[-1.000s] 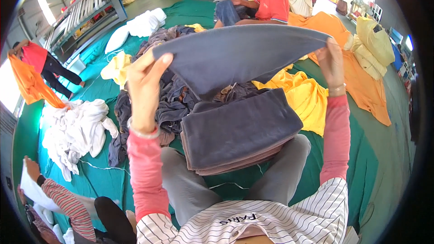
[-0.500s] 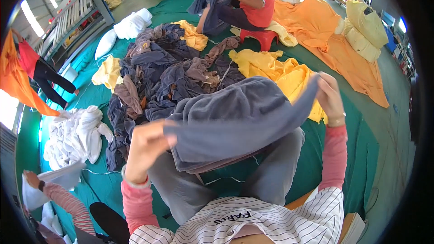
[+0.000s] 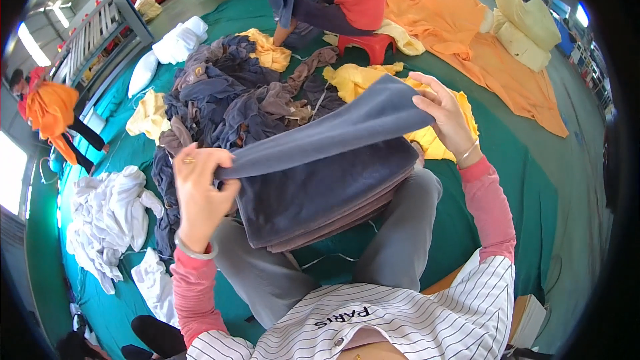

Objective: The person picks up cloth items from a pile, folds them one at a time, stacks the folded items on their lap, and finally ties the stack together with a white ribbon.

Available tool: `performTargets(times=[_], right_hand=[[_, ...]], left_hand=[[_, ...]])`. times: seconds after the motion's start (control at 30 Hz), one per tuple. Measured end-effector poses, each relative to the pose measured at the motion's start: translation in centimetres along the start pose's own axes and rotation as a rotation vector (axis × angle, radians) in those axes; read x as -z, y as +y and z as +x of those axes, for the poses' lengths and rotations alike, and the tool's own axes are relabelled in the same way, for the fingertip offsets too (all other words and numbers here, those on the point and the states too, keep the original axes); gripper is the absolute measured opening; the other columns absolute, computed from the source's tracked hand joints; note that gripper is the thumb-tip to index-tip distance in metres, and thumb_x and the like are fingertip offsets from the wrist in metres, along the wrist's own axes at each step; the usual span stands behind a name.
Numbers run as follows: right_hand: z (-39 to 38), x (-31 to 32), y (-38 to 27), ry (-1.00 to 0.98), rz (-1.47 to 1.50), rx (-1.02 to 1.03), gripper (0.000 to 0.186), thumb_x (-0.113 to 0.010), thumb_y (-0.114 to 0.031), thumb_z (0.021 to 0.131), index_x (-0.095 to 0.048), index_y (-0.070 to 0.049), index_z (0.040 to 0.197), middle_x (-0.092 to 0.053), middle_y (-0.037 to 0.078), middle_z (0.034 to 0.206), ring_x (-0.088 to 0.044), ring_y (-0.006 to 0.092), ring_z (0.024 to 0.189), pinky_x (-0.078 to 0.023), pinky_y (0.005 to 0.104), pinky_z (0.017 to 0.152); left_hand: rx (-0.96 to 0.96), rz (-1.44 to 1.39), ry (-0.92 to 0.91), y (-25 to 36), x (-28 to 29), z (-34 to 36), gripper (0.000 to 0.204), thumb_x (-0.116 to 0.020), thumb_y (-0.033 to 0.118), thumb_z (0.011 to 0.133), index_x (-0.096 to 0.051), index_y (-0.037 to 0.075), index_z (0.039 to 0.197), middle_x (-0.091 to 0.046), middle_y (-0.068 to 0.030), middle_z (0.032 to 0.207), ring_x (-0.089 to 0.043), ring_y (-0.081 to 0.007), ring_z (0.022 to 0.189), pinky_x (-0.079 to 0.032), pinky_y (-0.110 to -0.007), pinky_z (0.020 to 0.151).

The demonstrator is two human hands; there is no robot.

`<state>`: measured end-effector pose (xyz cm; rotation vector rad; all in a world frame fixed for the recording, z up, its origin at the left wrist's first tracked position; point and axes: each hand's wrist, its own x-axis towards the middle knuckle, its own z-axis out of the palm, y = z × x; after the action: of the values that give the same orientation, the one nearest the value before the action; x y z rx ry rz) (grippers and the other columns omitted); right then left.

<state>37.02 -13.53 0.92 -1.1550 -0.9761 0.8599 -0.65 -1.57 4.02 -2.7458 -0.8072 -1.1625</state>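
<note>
Two hands, one piece: our left hand, at 9 o'clock from the folded stack, pinches one end of the grey-blue cloth between thumb and fingers; our right hand, at 2 o'clock, pinches the other. Cloth spans the gap, over the stack's 12 o'clock edge. Can't tell if it's touching.

Risks, our read:
- Skew: right end sits higher than left. Uneven release would probably lay it crooked.
- Slip: fingertip holds only. One hard tug and we could lose an end and the fold.
- Snag: loose dark pile lies close at 11 o'clock, yellow cloth at 2. A sagging edge could catch either.
- Slump: stack sits up against our grey trousers, layers stepped at 5 o'clock. A knee shift could slide them.
</note>
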Motion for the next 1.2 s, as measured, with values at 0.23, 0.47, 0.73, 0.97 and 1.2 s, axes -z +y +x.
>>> performTargets(times=[0.23,0.47,0.73,0.97,1.2], right_hand=[[-2.6,-0.7,1.6,-0.223,-0.864,-0.145,0.033,-0.065,-0.014,0.078,-0.059,-0.008,0.111,-0.056,0.005,0.101,-0.053,0.0133,0.09,-0.045,0.0283,0.079],[-1.7,-4.2,2.0,-0.121,-1.15,0.526,0.041,-0.068,-0.027,0.076,-0.058,-0.011,0.113,-0.05,0.011,0.116,-0.043,0.0298,0.114,-0.033,0.0398,0.098],[0.9,-2.1,7.7,-0.436,-1.154,0.286,0.06,-0.044,-0.048,0.09,-0.032,-0.016,0.14,-0.025,0.018,0.144,-0.019,0.0335,0.135,-0.015,0.0405,0.111],[2.3,-1.0,8.7,-0.309,-0.947,0.309,0.049,-0.051,-0.043,0.088,-0.05,-0.012,0.127,-0.039,0.018,0.136,-0.029,0.0343,0.13,-0.019,0.0395,0.109],[3.7,-1.6,6.5,-0.301,-1.159,0.815,0.031,-0.066,-0.035,0.077,-0.065,-0.011,0.096,-0.058,0.004,0.105,-0.055,0.0223,0.103,-0.042,0.0348,0.092]], left_hand=[[0.282,-0.296,-0.881,1.0,6.7,-3.8,0.029,-0.073,0.018,0.064,-0.058,0.006,0.085,-0.061,-0.0095,0.091,-0.056,-0.0303,0.093,-0.039,-0.039,0.089],[0.08,0.035,-0.457,6.9,2.1,0.1,0.069,-0.067,0.049,0.071,-0.049,0.007,0.123,-0.042,-0.0172,0.133,-0.035,-0.0338,0.127,-0.023,-0.05,0.103],[0.004,0.091,-0.562,3.7,-12.7,-1.0,0.115,-0.066,0.07,0.052,-0.023,0.014,0.142,-0.024,-0.0188,0.145,-0.021,-0.0382,0.134,-0.012,-0.07,0.097],[0.354,-0.222,-0.922,2.0,-12.9,6.5,0.085,-0.043,0.078,0.071,-0.052,0.01,0.122,-0.047,-0.0208,0.129,-0.037,-0.0374,0.126,-0.008,-0.071,0.097],[0.545,0.098,-0.703,-0.2,-19.3,5.6,0.083,-0.023,0.072,0.083,-0.04,0.009,0.133,-0.041,-0.0141,0.137,-0.037,-0.0321,0.128,-0.006,-0.069,0.099]])
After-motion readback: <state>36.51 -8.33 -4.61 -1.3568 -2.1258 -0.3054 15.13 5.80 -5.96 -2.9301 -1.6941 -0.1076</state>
